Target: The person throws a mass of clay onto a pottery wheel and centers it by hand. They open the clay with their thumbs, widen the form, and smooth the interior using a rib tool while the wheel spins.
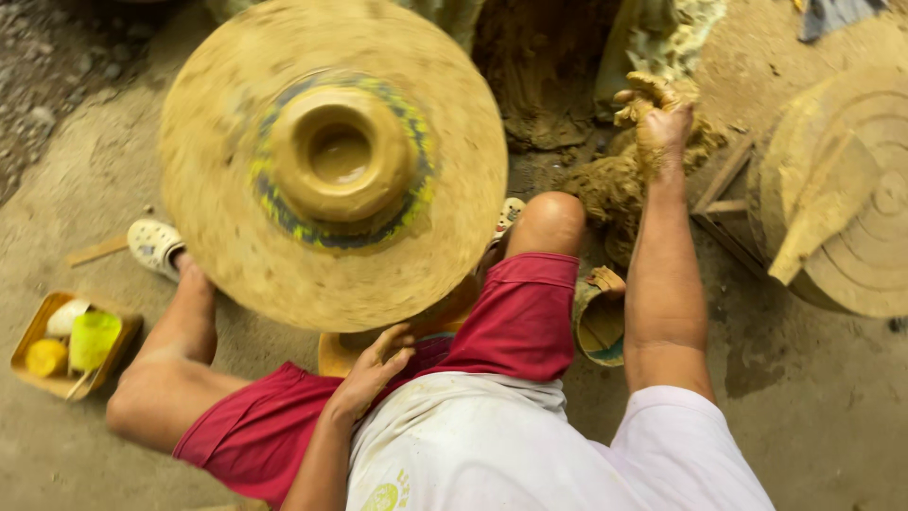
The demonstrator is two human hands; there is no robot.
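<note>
Two bare hands work at a potter's wheel (236,237) set low on the earthen ground (832,407). The wheel is a broad round disc coated in clay, blurred as if turning, and a small wet clay bowl (339,151) sits at its centre, upright, ringed by a smear of blue and yellow.

The left hand (376,367) rests at the near edge of the wheel, fingers loosely curled and touching the rim from below; it holds nothing. The right hand (655,114) reaches out well beyond the wheel's right edge, fingers caked in clay and spread, pressed into a heap of wet clay (615,185) on the ground; whether it has closed on a lump, I cannot tell.

A small round pot (598,320) stands beside the right knee. Near the ground's left edge lies a tray (28,343) holding a yellow cup (93,339). At the right edge stands a clay-smeared round block (856,199).
</note>
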